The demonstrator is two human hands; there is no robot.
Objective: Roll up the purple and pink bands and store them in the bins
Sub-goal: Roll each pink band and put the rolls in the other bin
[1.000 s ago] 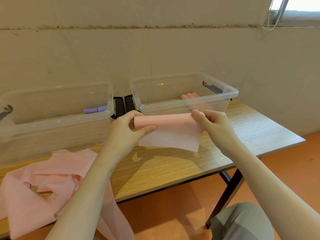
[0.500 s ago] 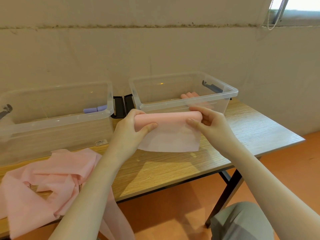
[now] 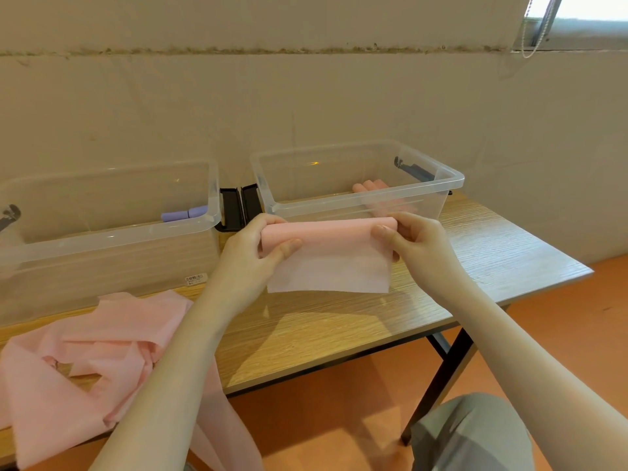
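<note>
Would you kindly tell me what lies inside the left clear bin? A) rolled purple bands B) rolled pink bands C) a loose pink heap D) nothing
A: rolled purple bands lie in the left bin, near its right wall; the pink rolls are in the other bin.

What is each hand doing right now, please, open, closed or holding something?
Left hand: closed, grips the left end of the partly rolled pink band.
Right hand: closed, grips the right end of that band.
</note>
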